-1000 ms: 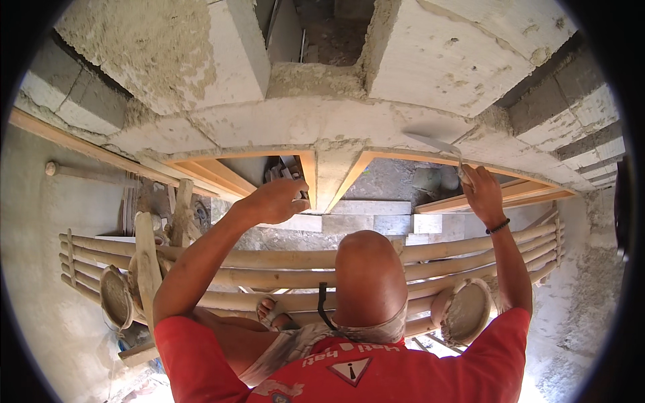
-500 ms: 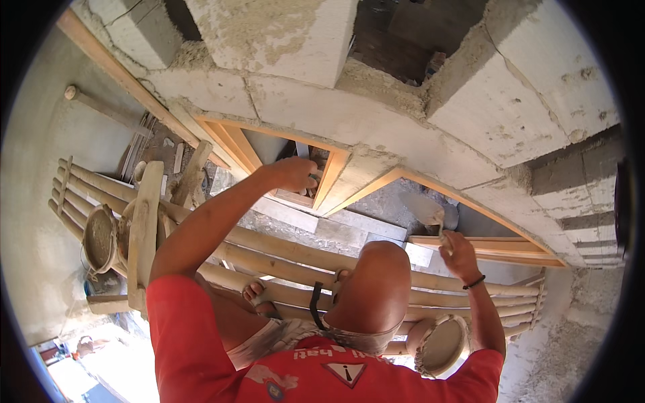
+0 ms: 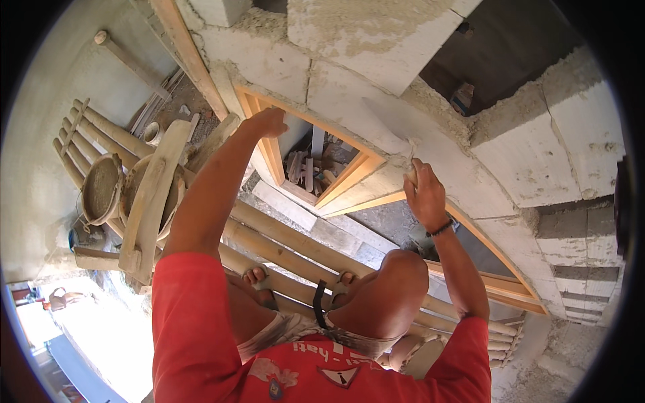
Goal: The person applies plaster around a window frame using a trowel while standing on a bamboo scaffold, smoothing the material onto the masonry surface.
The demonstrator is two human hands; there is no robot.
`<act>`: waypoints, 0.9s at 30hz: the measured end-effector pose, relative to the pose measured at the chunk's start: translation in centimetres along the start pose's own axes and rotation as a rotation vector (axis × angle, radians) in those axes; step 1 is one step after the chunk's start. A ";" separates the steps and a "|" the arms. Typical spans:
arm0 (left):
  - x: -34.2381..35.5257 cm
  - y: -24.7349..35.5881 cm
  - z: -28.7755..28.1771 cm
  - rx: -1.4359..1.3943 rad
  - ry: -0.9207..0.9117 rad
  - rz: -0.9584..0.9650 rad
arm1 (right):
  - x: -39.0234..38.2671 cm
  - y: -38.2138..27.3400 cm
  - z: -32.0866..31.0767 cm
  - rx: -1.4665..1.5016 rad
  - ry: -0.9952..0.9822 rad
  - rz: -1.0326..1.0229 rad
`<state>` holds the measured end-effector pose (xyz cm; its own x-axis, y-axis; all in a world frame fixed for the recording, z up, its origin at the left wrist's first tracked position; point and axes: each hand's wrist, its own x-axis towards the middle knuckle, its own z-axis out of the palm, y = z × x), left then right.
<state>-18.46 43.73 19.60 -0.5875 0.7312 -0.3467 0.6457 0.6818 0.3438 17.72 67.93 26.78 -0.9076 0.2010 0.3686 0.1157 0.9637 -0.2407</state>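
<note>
My right hand (image 3: 424, 191) grips the handle of a trowel, whose pale blade (image 3: 379, 127) lies against the face of the white block lintel (image 3: 342, 91) above the openings. Higher and to the left, my left hand (image 3: 269, 123) is curled at the upper edge of the left orange wooden frame (image 3: 346, 180); what its fingertips hold is hidden. My bent legs and sandalled feet show below, over bamboo poles (image 3: 295, 248).
Mortar-filled buckets (image 3: 101, 188) and upright planks (image 3: 154, 208) stand at the left on the bamboo platform. A plastered wall (image 3: 47, 114) rises beyond. Dark gaps between blocks (image 3: 510, 40) open above right, and bright light comes from lower left.
My view has swung, shifting the lintel and frames. My left hand has moved toward the left frame's upper-left part. The trowel has come from over the right opening onto the lintel face.
</note>
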 end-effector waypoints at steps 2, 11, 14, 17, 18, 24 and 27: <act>-0.3 -0.7 -0.6 -0.029 0.033 -0.059 | 0.6 1.0 2.3 -0.083 -0.076 -0.002; -1.4 -4.0 -1.4 -0.116 0.015 -0.139 | 2.2 -0.6 0.9 -0.071 -0.105 -0.014; -1.1 -5.3 -0.6 -0.124 0.061 -0.134 | 2.2 -1.2 0.3 -0.081 -0.172 0.048; -0.5 -4.7 -0.7 -0.156 0.073 -0.108 | 1.4 -1.0 0.4 -0.130 -0.204 0.070; -0.6 -4.2 -0.9 -0.171 0.068 -0.104 | 1.3 -0.8 0.8 -0.160 -0.255 0.086; -2.3 -5.4 -2.8 -0.096 0.109 -0.053 | 4.1 -5.1 2.7 -0.088 -0.297 -0.007; -4.5 -3.3 -4.5 0.031 0.029 -0.047 | 6.8 -6.0 4.3 -0.035 -0.159 -0.187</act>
<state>-20.18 38.31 23.93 -0.6313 0.6987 -0.3365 0.6313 0.7150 0.3002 9.07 62.76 26.88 -0.9662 -0.0086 0.2575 -0.0487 0.9875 -0.1496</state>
